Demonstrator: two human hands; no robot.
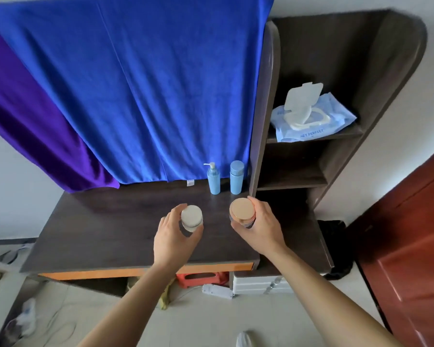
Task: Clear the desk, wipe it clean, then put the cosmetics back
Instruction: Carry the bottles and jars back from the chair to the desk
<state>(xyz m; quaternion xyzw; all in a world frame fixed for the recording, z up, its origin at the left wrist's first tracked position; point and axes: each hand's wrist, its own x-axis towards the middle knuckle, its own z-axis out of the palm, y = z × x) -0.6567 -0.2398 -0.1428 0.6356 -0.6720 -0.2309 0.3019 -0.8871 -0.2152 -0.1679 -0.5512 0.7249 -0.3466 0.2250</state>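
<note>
We have soft, fairly bright daylight with no hard shadows. The desk (98, 229) carries a pale sheen toward 12 o'clock; a small dark shadow sits under the white jar (191, 214) in the left hand (172, 236), and the gold jar (242, 209) in the right hand (261, 227) shows a mild glow on its lid. The wide lens bows the shelf (376, 78) at 2 o'clock and tilts the door (411, 246) at 4 o'clock. The floor (85, 309) at 7 o'clock is smeared.

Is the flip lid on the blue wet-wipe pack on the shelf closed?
No, the white flip lid of the light blue wet-wipe pack on the dark shelf stands open.
</note>
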